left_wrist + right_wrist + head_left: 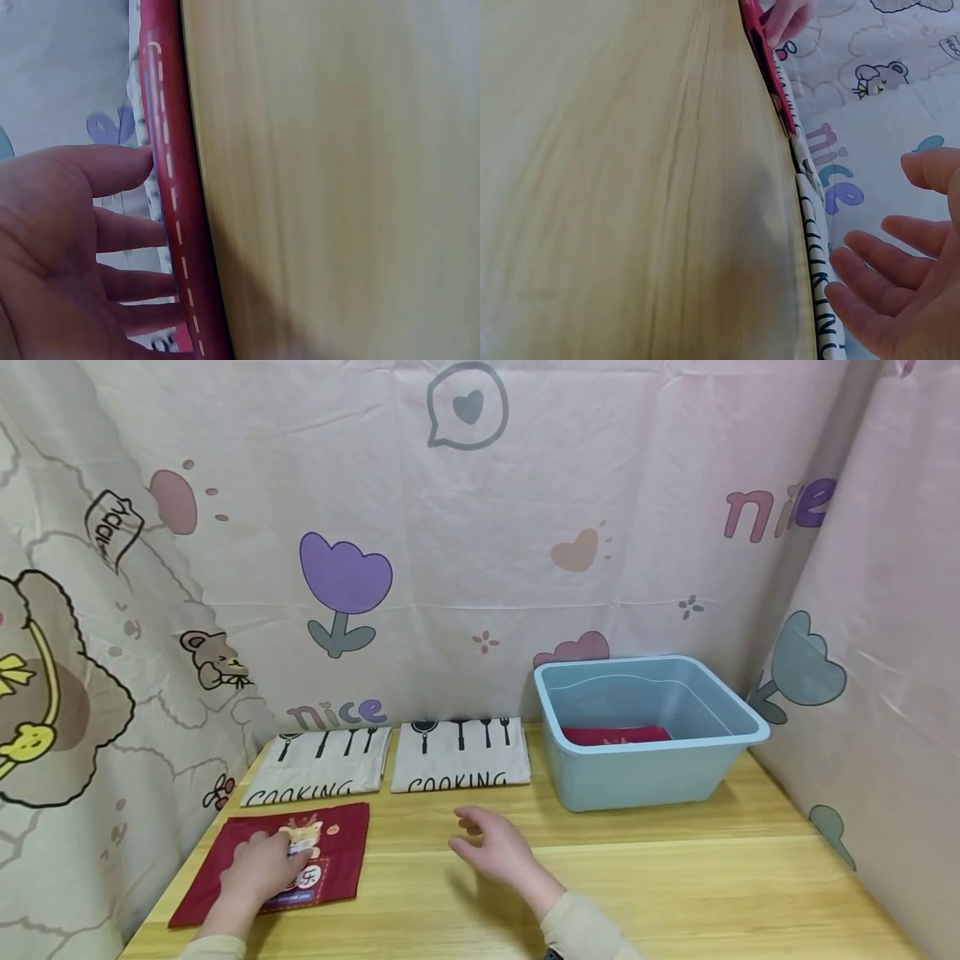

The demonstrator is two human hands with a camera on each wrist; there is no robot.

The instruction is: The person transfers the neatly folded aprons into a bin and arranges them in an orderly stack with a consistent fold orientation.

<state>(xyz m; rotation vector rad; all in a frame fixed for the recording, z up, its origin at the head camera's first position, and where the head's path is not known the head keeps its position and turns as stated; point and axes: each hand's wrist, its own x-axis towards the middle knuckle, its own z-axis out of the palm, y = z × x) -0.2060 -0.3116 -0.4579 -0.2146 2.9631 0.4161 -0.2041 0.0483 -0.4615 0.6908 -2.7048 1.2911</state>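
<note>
On the table at the left of the head view lies a stack of folded dark red cloth with a cartoon animal and a patch printed on it. My left hand rests on top of it, fingertips touching the fabric. The left wrist view has the thumb and extended fingers of the left hand against the red cloth with its pale stitching. My right hand hovers over the table's middle, holding nothing. Its fingers are spread and relaxed in the right wrist view.
Two folded white cloths printed COOKING, the left one and the right one, lie along the back. A light blue plastic bin stands at the back right with red cloth inside. Printed curtains enclose the wooden table.
</note>
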